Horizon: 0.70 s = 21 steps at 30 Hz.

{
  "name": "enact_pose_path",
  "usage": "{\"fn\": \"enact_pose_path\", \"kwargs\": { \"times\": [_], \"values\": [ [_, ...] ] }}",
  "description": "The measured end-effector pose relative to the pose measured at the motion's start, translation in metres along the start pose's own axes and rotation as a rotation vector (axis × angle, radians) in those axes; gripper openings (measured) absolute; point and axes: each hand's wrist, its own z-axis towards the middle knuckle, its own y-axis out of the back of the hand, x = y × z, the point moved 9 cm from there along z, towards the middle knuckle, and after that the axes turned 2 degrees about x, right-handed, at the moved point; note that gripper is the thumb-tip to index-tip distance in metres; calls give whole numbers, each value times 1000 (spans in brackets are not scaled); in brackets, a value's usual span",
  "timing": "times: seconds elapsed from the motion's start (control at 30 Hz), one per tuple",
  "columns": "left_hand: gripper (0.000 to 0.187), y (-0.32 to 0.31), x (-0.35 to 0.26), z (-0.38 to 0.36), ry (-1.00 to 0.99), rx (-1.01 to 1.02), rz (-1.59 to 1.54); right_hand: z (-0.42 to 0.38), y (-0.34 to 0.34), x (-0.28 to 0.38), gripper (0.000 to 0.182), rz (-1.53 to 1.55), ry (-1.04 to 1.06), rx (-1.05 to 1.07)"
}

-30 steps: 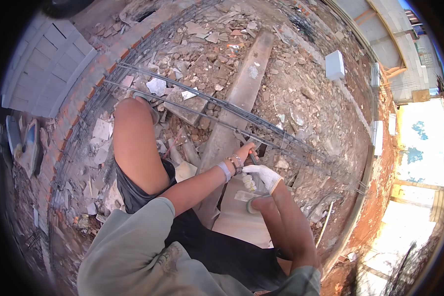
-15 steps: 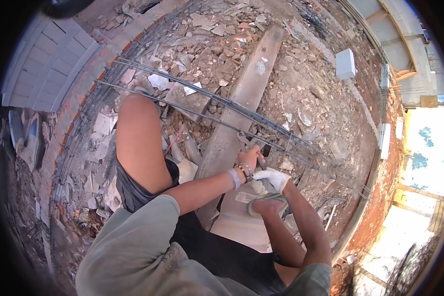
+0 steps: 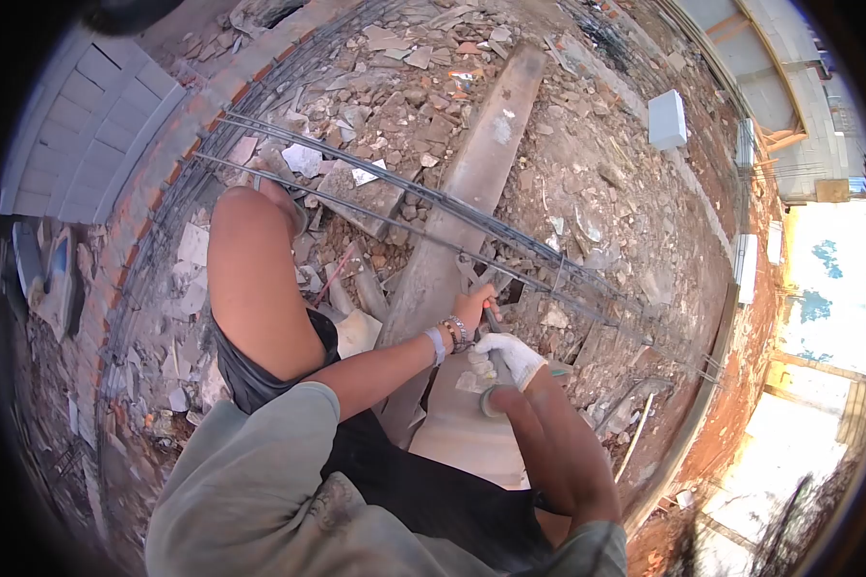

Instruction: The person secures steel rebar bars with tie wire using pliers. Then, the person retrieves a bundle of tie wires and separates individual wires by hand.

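Note:
My left hand (image 3: pixel 471 306), bare with bracelets at the wrist, is closed around a dark metal hand tool (image 3: pixel 493 310). The tool's upper end reaches the lower of the thin steel bars (image 3: pixel 394 224), which cross above the rubble. Just below and to the right, my right hand (image 3: pixel 513 358) wears a white glove. Its fingers are curled near the tool's lower end, and what they hold, if anything, is hidden. Under both hands lies a long concrete beam (image 3: pixel 433 274), with a paler slab (image 3: pixel 462 438) nearer my body.
Broken tiles and rubble (image 3: pixel 414 125) surround the beam. A white block (image 3: pixel 667 120) lies at the upper right. Along the left runs a low brick edge (image 3: pixel 154 197) with more bars beside it. My bent knees frame the work area, and a thin pale stick (image 3: pixel 635 438) lies at the right.
My gloved right hand has moved slightly down and left, its forearm shifting left over my lower leg. My left hand has shifted slightly left with the tool. The view has shifted a little.

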Motion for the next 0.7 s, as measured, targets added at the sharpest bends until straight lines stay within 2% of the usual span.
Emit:
{"fn": "enact_pose_path", "kwargs": {
  "times": [0.03,0.1,0.17,0.23,0.3,0.43,0.47,0.57,0.6,0.7],
  "values": [
    [20,2,-1,-5,42,35,2,-2,-17,0,15,-94,4,24],
    [21,-2,-4,-11,118,112,5,-16,-25,2,15,-210,42,-255],
    [29,0,-4,-17,125,35,66,-26,-31,9,18,-367,105,-472],
    [33,8,-6,-24,102,-92,176,-1,0,16,29,-939,320,-562],
    [36,10,-2,-9,159,-120,287,-6,0,25,36,-1173,256,-876],
    [42,13,-14,4,148,-167,608,-26,-33,25,47,-983,248,-999],
    [44,13,-17,-1,115,-249,577,-19,-25,19,48,-992,248,-1019],
    [42,9,-16,-3,60,-162,402,-16,-18,14,49,-992,237,-1062],
    [34,8,-13,-3,39,-152,285,-19,-20,15,50,-1001,235,-1065],
    [29,5,-12,3,7,-179,332,-25,-20,29,52,-1080,240,-1027]
  ]
}}
